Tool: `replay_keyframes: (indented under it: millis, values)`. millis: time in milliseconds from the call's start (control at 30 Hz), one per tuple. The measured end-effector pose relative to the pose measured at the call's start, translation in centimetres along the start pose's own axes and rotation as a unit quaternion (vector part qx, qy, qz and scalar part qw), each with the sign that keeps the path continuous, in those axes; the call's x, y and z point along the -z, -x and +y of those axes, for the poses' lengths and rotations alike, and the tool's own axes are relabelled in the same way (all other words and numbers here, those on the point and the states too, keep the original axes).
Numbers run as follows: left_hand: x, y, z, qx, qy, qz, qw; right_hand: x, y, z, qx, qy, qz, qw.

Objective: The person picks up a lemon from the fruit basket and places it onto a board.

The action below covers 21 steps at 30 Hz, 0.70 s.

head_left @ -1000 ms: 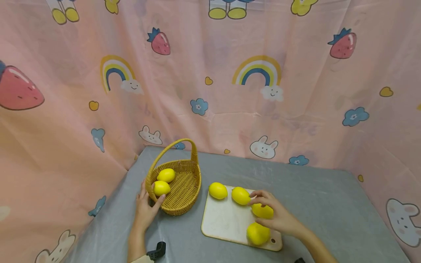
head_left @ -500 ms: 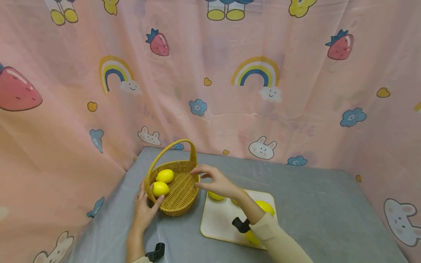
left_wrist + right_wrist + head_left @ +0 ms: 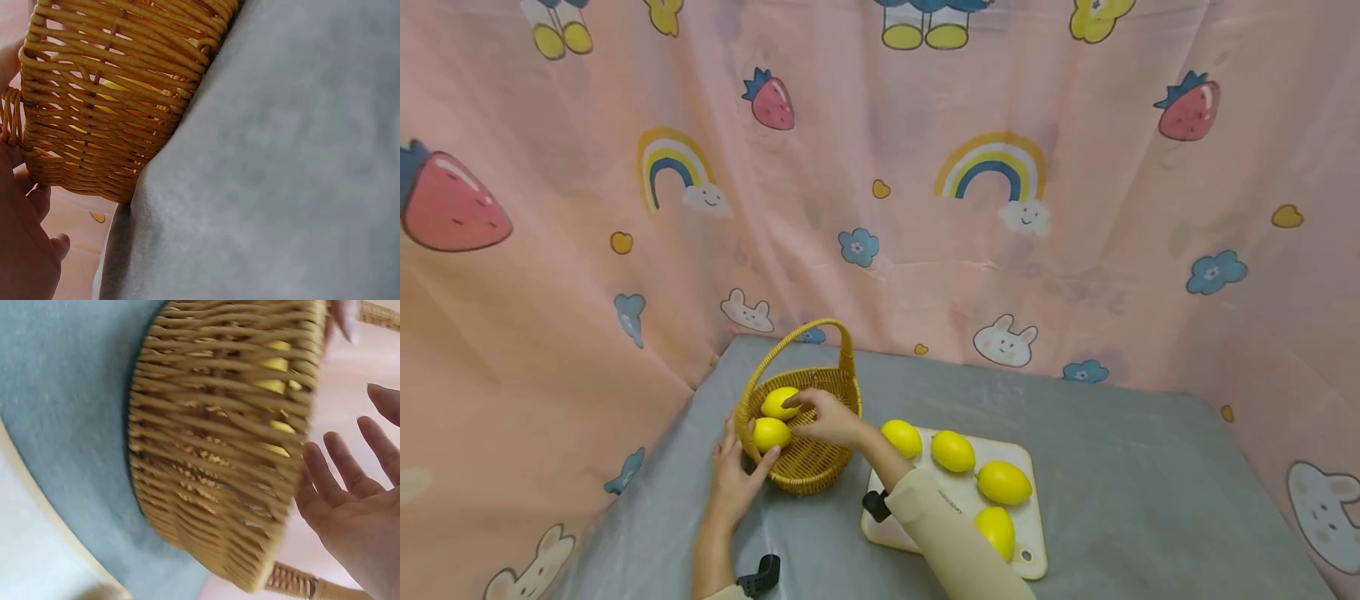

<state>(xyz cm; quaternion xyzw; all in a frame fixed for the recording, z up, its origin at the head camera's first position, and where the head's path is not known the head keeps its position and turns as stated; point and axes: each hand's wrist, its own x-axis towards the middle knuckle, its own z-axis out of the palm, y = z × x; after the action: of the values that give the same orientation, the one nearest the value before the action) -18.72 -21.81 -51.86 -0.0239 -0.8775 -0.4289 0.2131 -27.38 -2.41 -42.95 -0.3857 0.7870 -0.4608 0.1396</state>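
A wicker basket (image 3: pixel 805 483) with a tall hoop handle stands on the grey tabletop, with two yellow lemons inside, a farther lemon (image 3: pixel 778 403) and a nearer lemon (image 3: pixel 771 434). My left hand (image 3: pixel 733 483) grips the basket's left rim, thumb over the edge and fingers outside. Over the basket's opening, my right hand (image 3: pixel 833 417) reaches in from the right, fingertips right at the two lemons. The right wrist view has this hand (image 3: pixel 362 519) with fingers spread above the rim, holding nothing. Yellow patches of lemon (image 3: pixel 125 90) show through the weave in the left wrist view.
Right of the basket lies a white cutting board (image 3: pixel 1036 533) with several more lemons (image 3: pixel 1003 483) on it. My right sleeve (image 3: pixel 955 542) crosses over the board. A pink printed curtain (image 3: pixel 910 275) hangs behind and beside the grey table (image 3: pixel 1120 483).
My right hand has moved left from the lemons on the board, over the basket's right rim, to the lemons inside. The left hand has stayed on the basket rim.
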Motion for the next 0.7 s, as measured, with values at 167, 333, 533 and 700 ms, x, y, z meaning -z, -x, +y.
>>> replay_keyframes:
  millis: [167,333,533,700]
  values:
    - [0.0,0.2,-0.1,0.004,0.005,0.000,1.0000,-2.0,-0.8,0.5,-0.008,0.046,-0.013,0.999]
    - [0.0,0.2,-0.2,0.015,0.009,-0.006,0.9998,-3.5,-0.9,0.8,-0.008,0.109,-0.033,0.994]
    - [0.1,0.1,-0.1,0.015,0.008,-0.009,0.9998,-4.9,-1.0,1.0,0.004,0.213,-0.036,0.976]
    - [0.0,0.1,-0.1,0.008,0.016,-0.008,0.9998,-5.6,-1.1,1.0,0.013,0.294,-0.025,0.955]
